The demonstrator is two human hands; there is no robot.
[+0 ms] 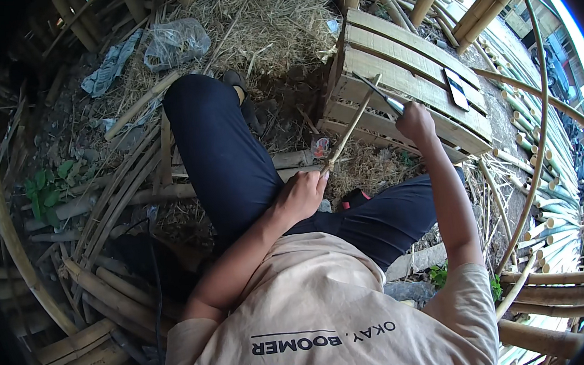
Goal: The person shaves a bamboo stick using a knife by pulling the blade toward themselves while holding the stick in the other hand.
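My left hand (pixel 302 195) is closed around the lower end of a thin bamboo stick (pixel 351 127), which slants up and away to the right. In my right hand (pixel 416 124) is a knife (pixel 387 98), gripped by its handle, which my fingers mostly hide. The knife's narrow dark blade points up and to the left and crosses the stick close to its far end. Whether the edge touches the stick I cannot tell. Both hands are in front of my body, the left near my thigh and the right beside a slatted wooden crate (pixel 392 57).
A phone (pixel 456 89) lies on the crate. Straw-like shavings (pixel 259 27) cover the ground ahead, with a clear plastic bag (pixel 177 43) on them. Bamboo poles (pixel 547 200) are stacked at right; more bamboo pieces (pixel 119 292) lie at left. A curved bamboo strip (pixel 542 108) arches at right.
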